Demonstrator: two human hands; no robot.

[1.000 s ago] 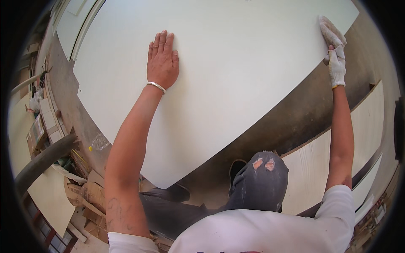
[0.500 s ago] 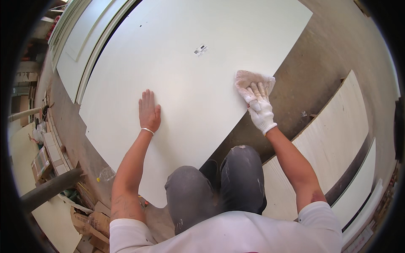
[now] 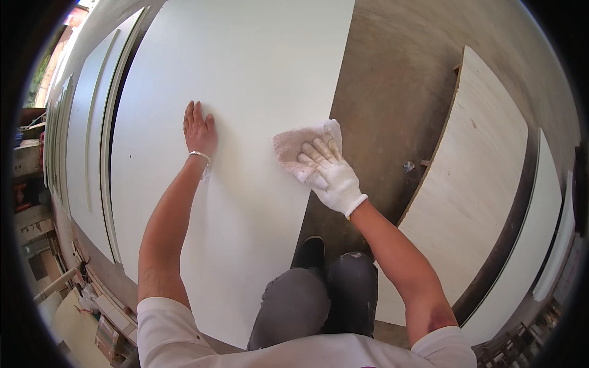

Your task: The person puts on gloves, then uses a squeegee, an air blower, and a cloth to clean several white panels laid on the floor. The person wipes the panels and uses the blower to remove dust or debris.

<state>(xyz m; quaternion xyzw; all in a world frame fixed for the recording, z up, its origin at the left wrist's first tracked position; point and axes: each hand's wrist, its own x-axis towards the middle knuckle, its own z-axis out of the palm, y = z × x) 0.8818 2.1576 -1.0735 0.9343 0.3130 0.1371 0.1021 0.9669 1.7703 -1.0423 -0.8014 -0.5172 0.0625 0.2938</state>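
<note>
A large smooth white panel (image 3: 257, 67) lies in front of me and reaches beyond the far edge of view. My left hand (image 3: 200, 134), bare with a white bracelet at the wrist, rests flat on the panel's left half, its fingers stretched out. Part of a small label (image 3: 206, 174) shows beside that wrist. In a white knitted glove, my right hand (image 3: 336, 183) presses a thick, pinkish-white fluffy cloth (image 3: 288, 147) against the panel at its right edge. The gloved fingers lie over the cloth; its underside is hidden.
Right of the panel runs brown floor (image 3: 392, 92) with a small scrap (image 3: 409, 166) on it. A pale board (image 3: 469, 184) and narrower white boards lie farther right. More white panels (image 3: 86, 135) stand at the left. Clutter with cardboard (image 3: 105, 337) fills the lower left.
The view has turned and shifted forward along the panel. My left hand is now farther up, beside the label. My right hand and the cloth remain at the right edge, now nearer the left hand.
</note>
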